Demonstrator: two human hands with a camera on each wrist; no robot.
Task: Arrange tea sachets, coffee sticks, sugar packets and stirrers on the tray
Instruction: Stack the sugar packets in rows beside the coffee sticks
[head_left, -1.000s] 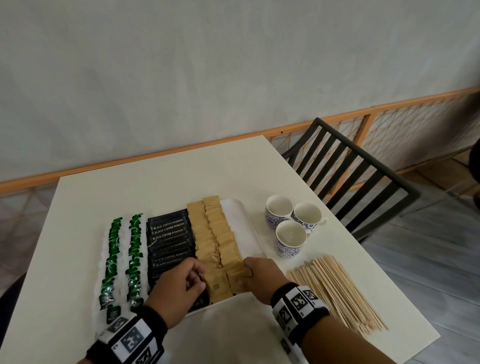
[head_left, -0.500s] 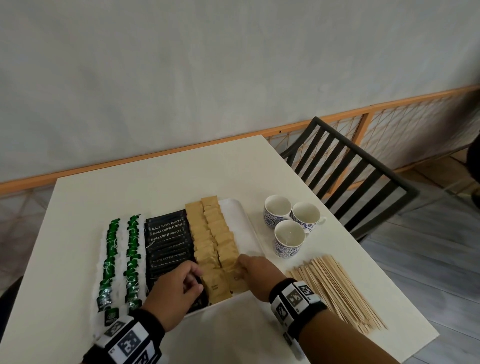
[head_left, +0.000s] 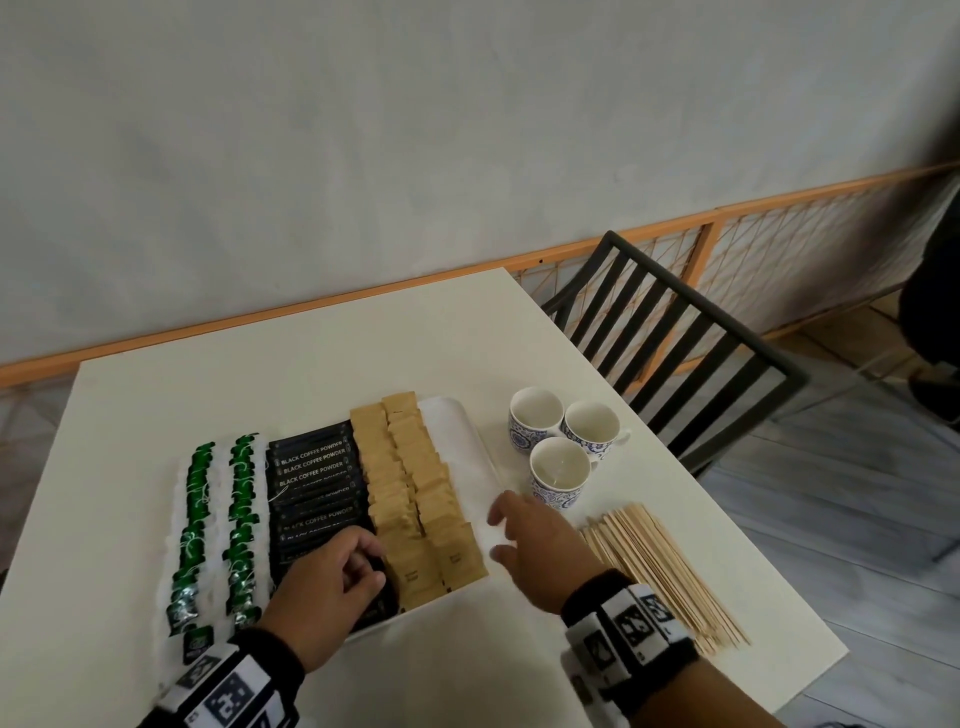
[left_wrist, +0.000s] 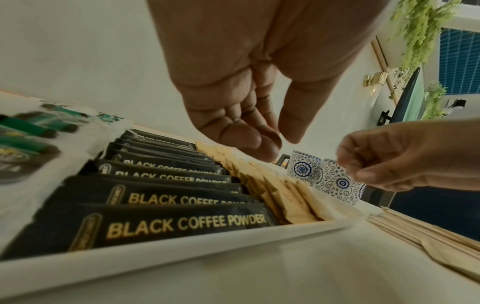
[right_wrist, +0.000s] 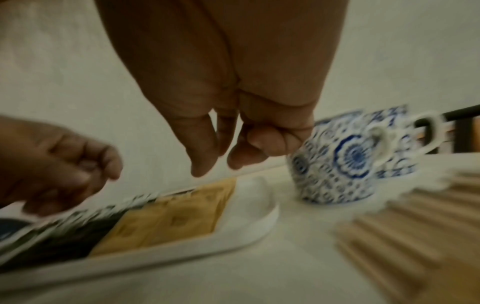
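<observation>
A white tray (head_left: 457, 441) holds rows of green tea sachets (head_left: 218, 519), black coffee sticks (head_left: 311, 467) and brown sugar packets (head_left: 410, 478). Its right strip is bare. My left hand (head_left: 371, 564) hovers over the near end of the coffee sticks (left_wrist: 168, 224), fingers loosely curled and holding nothing (left_wrist: 275, 144). My right hand (head_left: 498, 530) is raised above the tray's right edge, between the sugar packets (right_wrist: 176, 218) and the wooden stirrers (head_left: 660, 566). Its fingers (right_wrist: 202, 160) hang relaxed and empty. The stirrers lie in a flat pile on the table, right of the tray.
Three blue-patterned cups (head_left: 561, 467) stand just beyond my right hand, between tray and stirrers. A black slatted chair (head_left: 675, 338) is at the table's right side. The table's right edge (head_left: 810, 623) runs close past the stirrers.
My right hand has lifted off the near sugar packets and moved right, toward the tray's edge and the stirrers. The left hand has stayed over the coffee sticks.
</observation>
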